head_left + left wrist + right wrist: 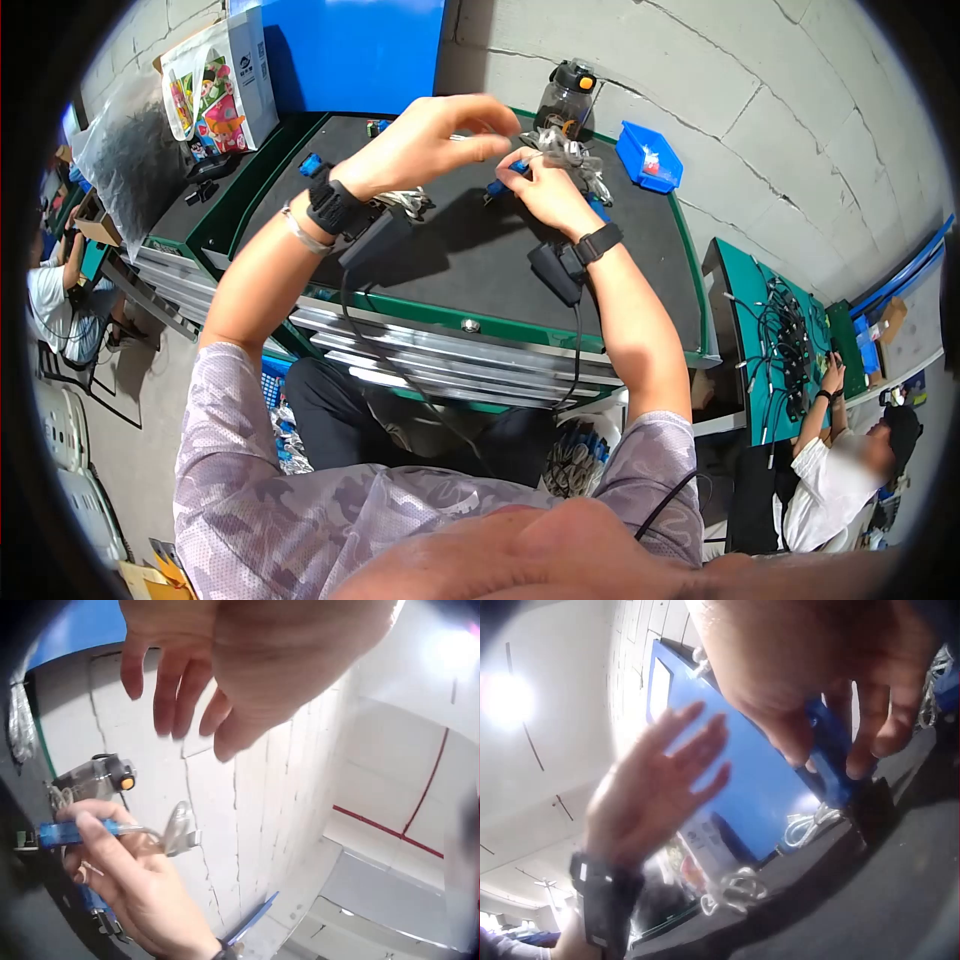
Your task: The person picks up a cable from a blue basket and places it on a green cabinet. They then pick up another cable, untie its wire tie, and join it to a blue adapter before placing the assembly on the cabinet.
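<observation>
My right hand [557,196] pinches a blue cable plug [64,834] between thumb and fingers, low over the dark mat [470,260]. A small green piece shows at the plug's far end, and grey cable trails from its other end. Raised to the left of it, my left hand [430,146] holds nothing, its fingers loosely extended. Behind the right hand lies a bundle of grey cables [568,150]. Another blue plug [94,901] shows below that hand in the left wrist view. A coiled white cable [408,203] lies beneath the left wrist.
A bottle [565,100] with a black lid and a blue bin [648,160] stand at the back. Another blue plug [312,163] lies left. A printed bag [222,90] stands at far left beside a blue panel [345,55]. Another person works at a green table [745,330] on the right.
</observation>
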### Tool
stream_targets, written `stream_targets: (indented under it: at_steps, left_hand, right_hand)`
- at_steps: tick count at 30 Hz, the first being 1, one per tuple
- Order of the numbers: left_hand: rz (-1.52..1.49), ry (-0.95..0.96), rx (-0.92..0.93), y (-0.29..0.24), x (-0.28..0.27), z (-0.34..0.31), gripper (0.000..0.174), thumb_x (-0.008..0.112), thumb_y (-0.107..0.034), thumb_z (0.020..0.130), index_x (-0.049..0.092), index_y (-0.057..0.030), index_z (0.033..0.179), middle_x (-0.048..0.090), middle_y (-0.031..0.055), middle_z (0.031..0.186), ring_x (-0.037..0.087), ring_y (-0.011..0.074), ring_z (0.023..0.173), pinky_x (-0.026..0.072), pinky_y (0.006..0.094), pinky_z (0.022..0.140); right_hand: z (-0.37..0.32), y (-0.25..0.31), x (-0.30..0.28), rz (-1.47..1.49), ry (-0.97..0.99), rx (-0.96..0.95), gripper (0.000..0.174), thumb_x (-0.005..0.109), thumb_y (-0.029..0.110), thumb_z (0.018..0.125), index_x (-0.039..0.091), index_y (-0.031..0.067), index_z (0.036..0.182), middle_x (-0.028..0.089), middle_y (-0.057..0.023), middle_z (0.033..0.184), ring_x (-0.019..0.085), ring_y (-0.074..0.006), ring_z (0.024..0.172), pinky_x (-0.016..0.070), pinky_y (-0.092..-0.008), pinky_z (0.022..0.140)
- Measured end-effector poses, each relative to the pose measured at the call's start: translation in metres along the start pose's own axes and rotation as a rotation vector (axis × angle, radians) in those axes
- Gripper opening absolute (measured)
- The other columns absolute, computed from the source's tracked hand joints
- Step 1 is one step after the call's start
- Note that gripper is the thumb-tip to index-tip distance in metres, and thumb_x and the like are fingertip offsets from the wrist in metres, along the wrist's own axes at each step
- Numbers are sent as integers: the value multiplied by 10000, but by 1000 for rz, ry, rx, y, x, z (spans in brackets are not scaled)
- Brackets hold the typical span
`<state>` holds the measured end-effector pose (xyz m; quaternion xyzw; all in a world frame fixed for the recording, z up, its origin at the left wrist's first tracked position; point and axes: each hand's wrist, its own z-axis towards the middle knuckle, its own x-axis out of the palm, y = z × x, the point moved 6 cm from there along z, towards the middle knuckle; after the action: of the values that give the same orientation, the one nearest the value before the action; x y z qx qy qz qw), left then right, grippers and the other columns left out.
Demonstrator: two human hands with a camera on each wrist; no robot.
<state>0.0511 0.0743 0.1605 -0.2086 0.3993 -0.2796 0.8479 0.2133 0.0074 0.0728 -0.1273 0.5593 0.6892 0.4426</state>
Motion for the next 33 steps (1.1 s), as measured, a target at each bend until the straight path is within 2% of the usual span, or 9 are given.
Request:
stream_targets:
  at_steps: [1, 5, 7, 13, 18, 23, 27, 29, 33]
  left_hand:
    - [180, 164, 55, -21, 6, -2, 297, 665, -181, 902, 622, -17, 1145, 668, 86, 1078, 642, 182, 957, 505, 325, 853]
    - [560, 277, 591, -112, 37, -26, 124, 629, -94, 777, 634, -64, 897, 606, 72, 819, 625, 276, 767, 492, 365, 681]
    - [541, 479, 589, -134, 59, -41, 90, 608, -145, 739, 587, -91, 808, 546, 46, 763, 587, 241, 692, 457, 355, 622]
    - [272, 705, 826, -191, 85, -102, 140, 615, -189, 715, 546, -69, 699, 490, 43, 708, 546, 201, 634, 408, 319, 553]
    - [308, 676, 827, -198, 77, -105, 184, 642, -200, 646, 530, -62, 597, 488, 45, 648, 543, 184, 585, 378, 305, 492]
    - [358, 682, 820, -193, 75, -105, 234, 669, -211, 578, 515, -56, 495, 486, 48, 588, 540, 168, 537, 349, 290, 430]
    - [467, 621, 526, -170, 72, -98, 233, 660, -212, 610, 526, -67, 487, 526, 69, 620, 563, 175, 549, 363, 296, 431]
    - [252, 610, 681, -169, 74, -101, 229, 651, -198, 632, 536, -61, 488, 518, 60, 566, 537, 175, 504, 351, 296, 425]
    - [336, 593, 679, -161, 82, -89, 190, 626, -162, 686, 687, 18, 676, 643, 143, 671, 609, 263, 526, 436, 356, 485]
  right_hand:
    - [0, 0, -1, 12, 32, 33, 231, 622, 232, 892, 633, 39, 1018, 653, -177, 919, 644, -286, 915, 487, -382, 834]
    - [18, -40, 8, 161, -14, -123, 301, 622, 281, 898, 621, 16, 1040, 666, -174, 896, 654, -279, 864, 491, -369, 821]
    - [0, -7, -3, -20, 38, 79, 378, 601, 365, 901, 610, 25, 1066, 664, -206, 906, 658, -299, 879, 492, -369, 826]
    - [7, -16, 2, -100, 2, -19, 380, 591, 381, 901, 610, 37, 1061, 670, -221, 911, 660, -349, 922, 499, -392, 838]
    - [4, -2, -2, -162, -76, -162, 279, 602, 355, 909, 628, 103, 1025, 669, -161, 869, 663, -326, 839, 507, -391, 756]
    - [7, -7, -10, 86, -105, -33, 303, 613, 284, 892, 638, 59, 1093, 653, -47, 897, 612, -137, 828, 489, -300, 762]
    - [5, -1, -15, 42, -94, -85, 302, 601, 222, 866, 626, 33, 1101, 656, -71, 968, 603, -171, 885, 471, -305, 817]
    - [6, 3, -14, -4, -96, -194, 301, 596, 201, 851, 623, 28, 1096, 648, -81, 994, 607, -183, 892, 472, -317, 822]
    - [3, 5, -13, 105, -25, 3, 275, 560, 141, 817, 634, 35, 1060, 437, 37, 750, 447, -66, 690, 395, -229, 637]
